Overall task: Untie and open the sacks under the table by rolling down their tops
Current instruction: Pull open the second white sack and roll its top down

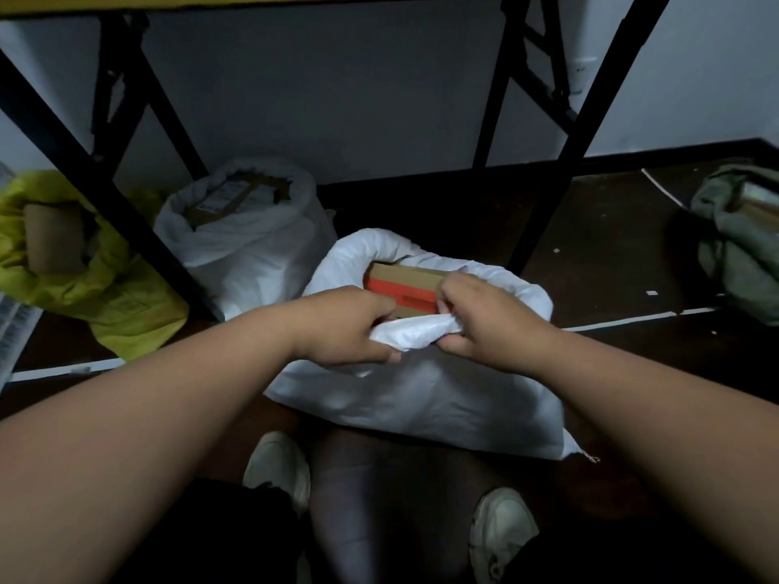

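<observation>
Your left hand (350, 326) and right hand (484, 318) pinch the near rim of the white sack (421, 398) on the floor under the table (126, 2); soft, light, slippery weave; grip the rolled hem.

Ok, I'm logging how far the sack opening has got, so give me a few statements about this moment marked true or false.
1. Both hands grip the near rim of the front white sack. True: the left hand and the right hand pinch its bunched top edge.
2. That sack is tied shut. False: its mouth is open, showing a cardboard box with a red band.
3. The rear white sack has its top rolled down. True.
4. The yellow sack lies right of the front sack. False: it lies to the left.
5. The green sack touches the front sack. False: they are apart.
</observation>
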